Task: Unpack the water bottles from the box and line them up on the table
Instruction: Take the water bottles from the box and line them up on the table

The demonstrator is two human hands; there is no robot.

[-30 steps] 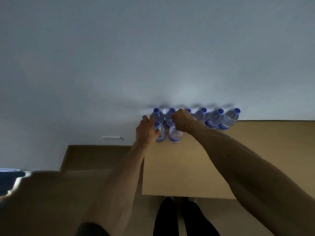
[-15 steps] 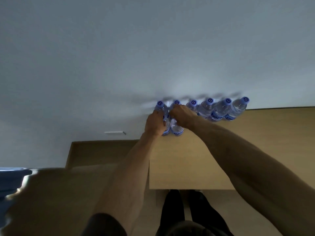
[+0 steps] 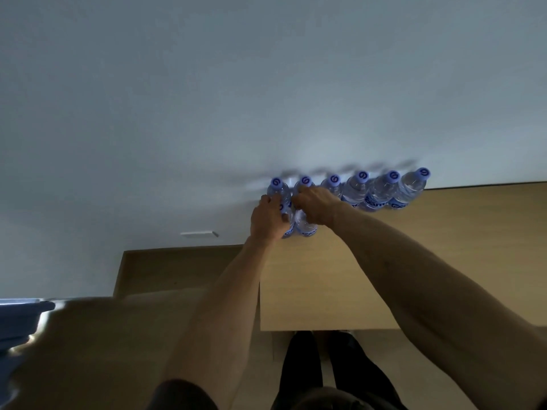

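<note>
Clear plastic bottles in both hands here: the left hand (image 3: 267,218) is wrapped around the left front bottle (image 3: 286,229), and the right hand (image 3: 316,206) grips the right front bottle (image 3: 305,224) from above. Both stand on the wooden table (image 3: 355,276), just in front of a back row of six blue-capped bottles (image 3: 355,189) along the far edge against the white wall (image 3: 236,99). The cardboard box (image 3: 165,267) sits lower left.
</note>
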